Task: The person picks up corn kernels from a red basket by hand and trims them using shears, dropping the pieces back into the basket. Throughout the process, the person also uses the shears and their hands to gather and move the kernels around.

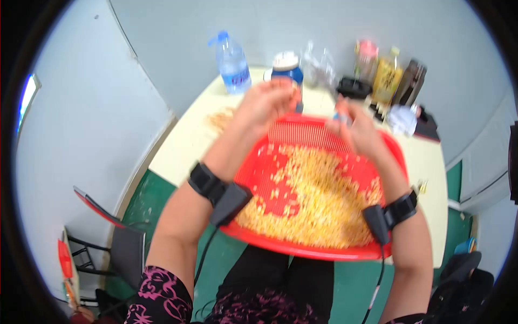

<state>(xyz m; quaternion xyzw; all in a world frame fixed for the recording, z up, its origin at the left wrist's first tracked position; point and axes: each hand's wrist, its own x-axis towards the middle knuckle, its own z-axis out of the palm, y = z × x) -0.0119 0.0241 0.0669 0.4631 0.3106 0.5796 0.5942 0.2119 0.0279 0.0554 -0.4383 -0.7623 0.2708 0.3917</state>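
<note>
Black-and-pink patterned sleeves (161, 294), black wrist straps (206, 182), dark trousers (278, 275)

Got large water bottle (233, 67) at back left of pale table (172, 148), blue white-lidded jar (288, 72) to its right, then clear plastic bag (319, 67). Further right, see pink-topped bottle (367, 60), yellow bottle (387, 81), dark flask (411, 82) in a row, crumpled white item (402, 120) in front. Also see dark chair (128, 248) lower left, green floor (151, 202)
</note>
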